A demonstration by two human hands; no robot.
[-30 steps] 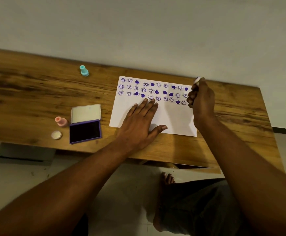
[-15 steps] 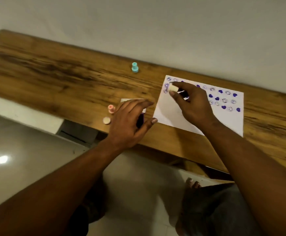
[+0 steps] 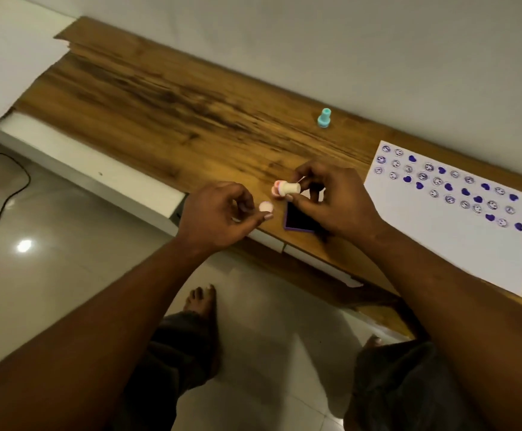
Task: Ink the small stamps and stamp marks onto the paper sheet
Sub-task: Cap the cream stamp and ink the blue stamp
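My right hand (image 3: 337,209) is shut on a small white stamp (image 3: 291,188), held sideways just above the left end of the purple ink pad (image 3: 298,219). The hand covers part of the pad. A pink stamp (image 3: 276,185) stands right behind the white one. My left hand (image 3: 219,213) hovers with its fingers curled and apart. Its thumb and forefinger are on either side of a small round cap (image 3: 266,207) on the table, and I cannot tell if they touch it. The white paper sheet (image 3: 434,244), with rows of purple smileys and hearts, lies to the right.
A teal stamp (image 3: 324,118) stands far back near the wall. The wooden table (image 3: 160,113) runs away to the left and its front edge is close to my hands. Below are a tiled floor, cables (image 3: 1,194) at the left, and my bare feet.
My right hand carried the white stamp left from the paper to beside the ink pad. My left hand left the pad and went to the round cap. The view swung left.
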